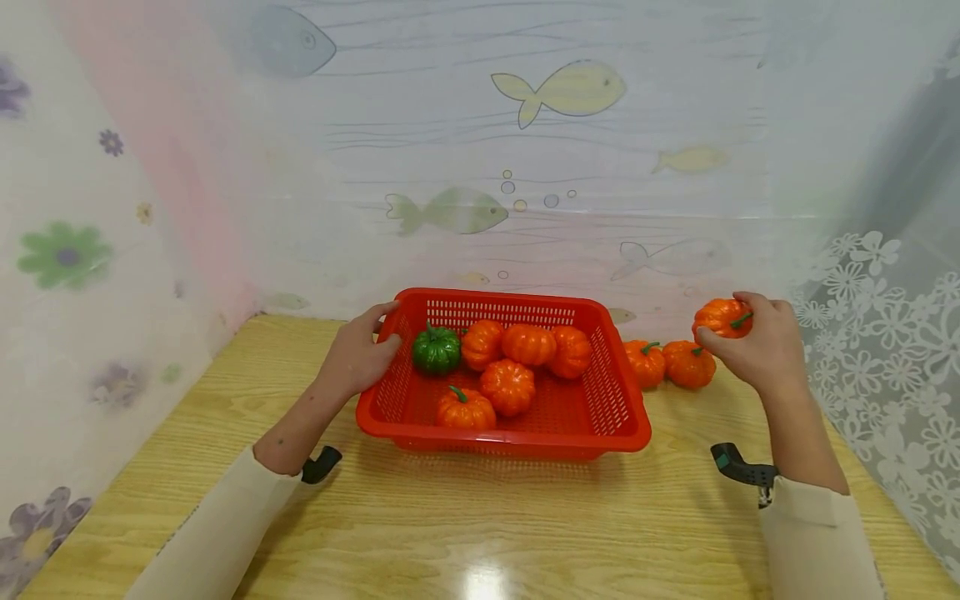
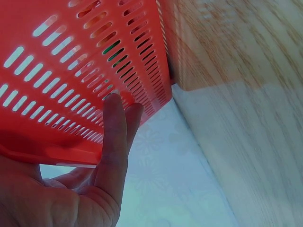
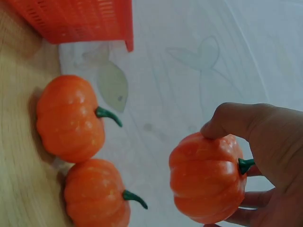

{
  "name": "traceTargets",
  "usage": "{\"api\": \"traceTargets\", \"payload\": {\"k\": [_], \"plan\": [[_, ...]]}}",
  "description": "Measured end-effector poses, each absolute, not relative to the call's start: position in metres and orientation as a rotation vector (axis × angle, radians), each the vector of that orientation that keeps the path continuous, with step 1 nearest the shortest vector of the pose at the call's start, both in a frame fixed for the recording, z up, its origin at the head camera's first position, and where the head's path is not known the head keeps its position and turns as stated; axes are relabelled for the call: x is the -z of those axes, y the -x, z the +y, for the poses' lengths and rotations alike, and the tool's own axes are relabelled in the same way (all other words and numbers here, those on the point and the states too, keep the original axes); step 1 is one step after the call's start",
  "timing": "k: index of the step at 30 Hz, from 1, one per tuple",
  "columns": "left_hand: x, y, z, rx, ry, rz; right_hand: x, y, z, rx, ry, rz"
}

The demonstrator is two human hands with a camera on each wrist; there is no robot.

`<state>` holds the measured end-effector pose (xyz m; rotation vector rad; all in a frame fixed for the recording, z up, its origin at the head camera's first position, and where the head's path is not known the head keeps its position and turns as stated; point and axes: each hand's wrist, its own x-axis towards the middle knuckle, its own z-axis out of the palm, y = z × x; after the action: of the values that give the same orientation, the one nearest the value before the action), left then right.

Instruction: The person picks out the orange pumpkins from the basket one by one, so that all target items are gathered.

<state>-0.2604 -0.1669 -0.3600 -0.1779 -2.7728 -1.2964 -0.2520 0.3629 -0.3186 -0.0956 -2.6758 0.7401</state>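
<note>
A red plastic basket (image 1: 517, 437) stands on the table, holding a green pumpkin (image 1: 437, 350) and several orange pumpkins (image 1: 507, 388). My left hand (image 1: 358, 350) grips the basket's left rim; in the left wrist view its fingers (image 2: 115, 137) lie along the slotted outer wall. My right hand (image 1: 765, 342) holds an orange pumpkin (image 1: 718, 317) with a green stem, raised off the table to the right of the basket. Below it, two more orange pumpkins, one (image 3: 71, 118) beside the other (image 3: 97, 194), sit on the table. Part of the held pumpkin is hidden by the hand.
The wood-grain table (image 1: 450, 517) reaches back to a wall covering (image 1: 450, 125) printed with fish. A flowered covering (image 1: 112, 250) hangs at the left, and white lace-patterned material (image 1: 885, 350) borders the table's right edge.
</note>
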Motion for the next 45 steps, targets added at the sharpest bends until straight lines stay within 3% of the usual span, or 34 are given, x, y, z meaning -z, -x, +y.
{"api": "traceTargets", "payload": {"k": [45], "plan": [[0.360, 0.259, -0.167, 1.263, 0.202, -2.761, 0.392, 0.269, 0.433, -0.808, 0.377, -2.689]]}}
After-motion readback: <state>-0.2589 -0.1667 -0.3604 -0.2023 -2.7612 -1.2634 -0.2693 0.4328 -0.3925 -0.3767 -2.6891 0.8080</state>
